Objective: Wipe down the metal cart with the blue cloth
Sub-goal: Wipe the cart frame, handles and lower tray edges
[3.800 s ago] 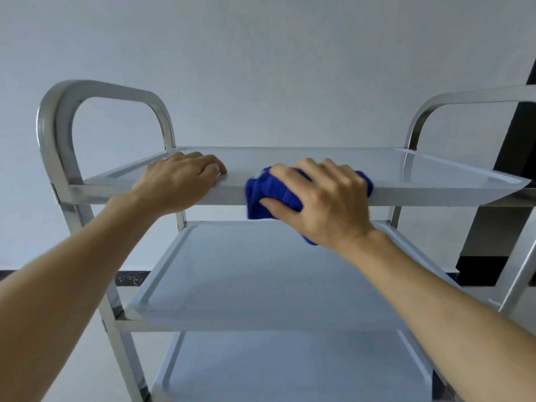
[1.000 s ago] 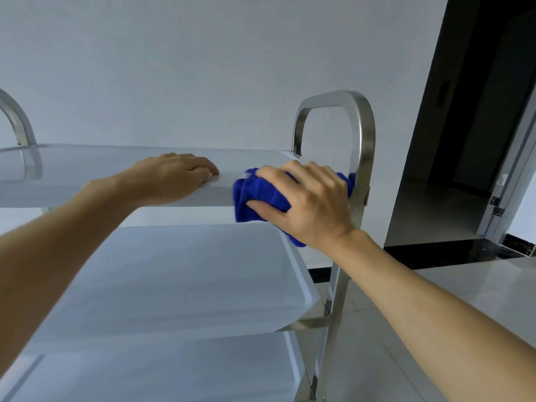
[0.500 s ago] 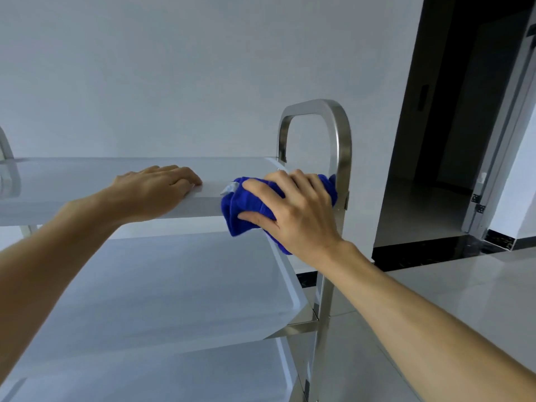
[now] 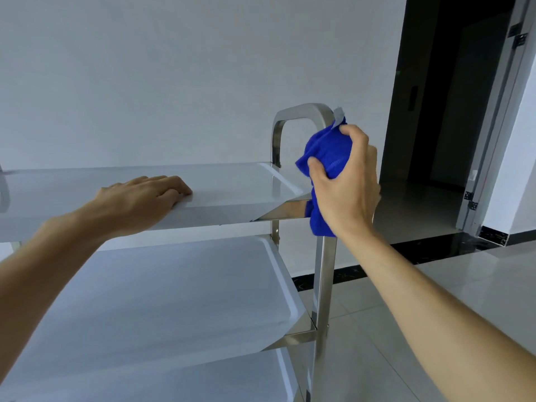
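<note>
The metal cart has three flat shelves and an arched steel handle at its right end. My right hand grips the bunched blue cloth around the near upright post of that handle, just above the top shelf's corner. A grey tag sticks up from the cloth's top. My left hand lies palm down on the front rim of the top shelf, fingers together, holding nothing.
A plain white wall stands behind the cart. To the right is a dark open doorway with a metal door frame. Pale glossy floor tiles with a black threshold strip lie right of the cart.
My right hand has lifted the cloth from the top shelf's front right edge up onto the handle's upright post. The left hand has stayed on the shelf rim. The view has shifted slightly.
</note>
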### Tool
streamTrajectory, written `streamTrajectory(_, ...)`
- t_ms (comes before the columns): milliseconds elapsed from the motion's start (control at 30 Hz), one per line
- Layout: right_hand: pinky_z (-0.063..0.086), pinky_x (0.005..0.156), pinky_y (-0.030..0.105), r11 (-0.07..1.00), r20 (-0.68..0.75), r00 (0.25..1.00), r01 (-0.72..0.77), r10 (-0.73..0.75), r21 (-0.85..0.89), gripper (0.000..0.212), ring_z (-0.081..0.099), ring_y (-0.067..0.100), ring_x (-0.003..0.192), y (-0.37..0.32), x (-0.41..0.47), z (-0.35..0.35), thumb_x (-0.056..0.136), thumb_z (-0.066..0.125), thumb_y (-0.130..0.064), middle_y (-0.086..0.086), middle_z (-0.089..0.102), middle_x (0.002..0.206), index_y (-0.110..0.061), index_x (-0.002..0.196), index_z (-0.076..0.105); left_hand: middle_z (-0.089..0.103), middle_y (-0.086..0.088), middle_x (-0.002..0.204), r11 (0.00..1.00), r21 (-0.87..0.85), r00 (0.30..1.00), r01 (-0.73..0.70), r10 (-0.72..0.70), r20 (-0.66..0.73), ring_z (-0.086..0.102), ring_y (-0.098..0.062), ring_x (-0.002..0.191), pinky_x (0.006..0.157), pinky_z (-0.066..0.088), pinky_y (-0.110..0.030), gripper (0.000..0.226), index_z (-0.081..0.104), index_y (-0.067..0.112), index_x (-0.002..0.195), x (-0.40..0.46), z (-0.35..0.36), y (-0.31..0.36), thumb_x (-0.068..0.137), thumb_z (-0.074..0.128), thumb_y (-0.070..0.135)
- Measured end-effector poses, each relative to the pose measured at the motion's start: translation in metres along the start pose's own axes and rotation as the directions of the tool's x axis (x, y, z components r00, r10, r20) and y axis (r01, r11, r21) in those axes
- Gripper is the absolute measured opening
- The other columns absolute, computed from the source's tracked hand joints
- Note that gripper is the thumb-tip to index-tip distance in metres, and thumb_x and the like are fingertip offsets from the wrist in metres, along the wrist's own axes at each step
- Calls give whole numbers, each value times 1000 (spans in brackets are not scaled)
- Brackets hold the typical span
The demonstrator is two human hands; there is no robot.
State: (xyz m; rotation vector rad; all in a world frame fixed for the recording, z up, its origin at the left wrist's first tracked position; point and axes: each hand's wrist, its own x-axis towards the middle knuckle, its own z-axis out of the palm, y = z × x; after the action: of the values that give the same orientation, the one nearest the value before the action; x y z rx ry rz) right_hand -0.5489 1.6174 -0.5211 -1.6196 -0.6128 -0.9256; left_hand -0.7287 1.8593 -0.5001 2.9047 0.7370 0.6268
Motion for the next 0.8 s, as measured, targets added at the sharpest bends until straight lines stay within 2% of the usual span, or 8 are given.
streamTrajectory(100, 47, 72, 37, 988, 60, 998, 29, -21, -149, 41, 62, 26, 94, -16, 39, 4, 89, 64, -38, -2, 54, 126, -35, 126, 46, 47, 34, 117, 1000, 29, 1000, 7, -6, -28, 45, -8, 121, 85, 33, -36, 30, 44, 60, 110, -2, 1, 2, 100, 23, 43)
streamTrajectory(267, 53, 83, 44, 948, 345, 928, -27, 142, -318, 40, 58, 30, 100, -34, 108, 6, 83, 62, -32, 0, 54, 111, -30, 121, 51, 50, 32, 124, 998, 55, 1000, 18, -17, -26, 47, -10, 118, 83, 33, -37, 31, 43, 60, 110, -2, 3, 7, 96, 17, 52)
streamTrajectory(400, 52, 74, 36, 995, 172, 985, -5, 22, -100, 36, 61, 20, 91, -12, 71, 2, 85, 60, -38, -6, 60, 104, -33, 120, 51, 55, 25, 111, 997, 76, 998, 18, -14, -57, 50, -14, 103, 77, 34, -38, 50, 47, 49, 103, -2, 7, 9, 84, 4, 68)
streamTrajectory(467, 50, 76, 23, 998, 26, 998, 60, -60, 3, 41, 61, 11, 98, 11, 21, 2, 89, 63, -39, -7, 63, 116, -32, 127, 49, 56, 24, 111, 996, 78, 997, 34, -29, -70, 50, -16, 102, 76, 34, -38, 51, 48, 47, 102, -2, 7, 10, 85, 5, 69)
streamTrajectory(533, 51, 76, 14, 989, -36, 999, 38, -33, 144, 43, 61, 2, 99, 32, -20, 3, 93, 64, -38, -9, 63, 121, -27, 132, 48, 57, 21, 110, 996, 81, 997, 36, -30, -68, 51, -18, 101, 76, 34, -38, 52, 49, 45, 102, -3, 7, 11, 85, 6, 70)
streamTrajectory(633, 57, 66, 26, 941, 58, 996, -87, 72, 326, 35, 68, 8, 84, 47, -33, 3, 97, 60, -40, -11, 67, 104, -25, 127, 49, 59, 18, 114, 993, 100, 994, 67, -58, -91, 50, -21, 97, 77, 33, -38, 53, 50, 49, 104, -6, 7, 14, 88, 6, 71)
streamTrajectory(700, 52, 62, 16, 931, 102, 993, -88, 55, 355, 34, 68, 4, 81, 50, -29, -1, 96, 62, -40, -16, 67, 98, -28, 125, 49, 62, 13, 116, 989, 100, 984, 105, -89, -157, 49, -24, 92, 77, 34, -38, 55, 55, 51, 107, -10, 8, 16, 91, 7, 72)
streamTrajectory(800, 50, 61, 13, 915, 135, 989, -108, 59, 389, 38, 67, 3, 81, 53, -33, -2, 95, 64, -39, -16, 67, 98, -24, 126, 49, 67, 7, 112, 989, 137, 901, -49, 103, -422, 57, -29, 95, 77, 39, -37, 54, 65, 35, 104, -22, 19, 27, 101, 15, 55)
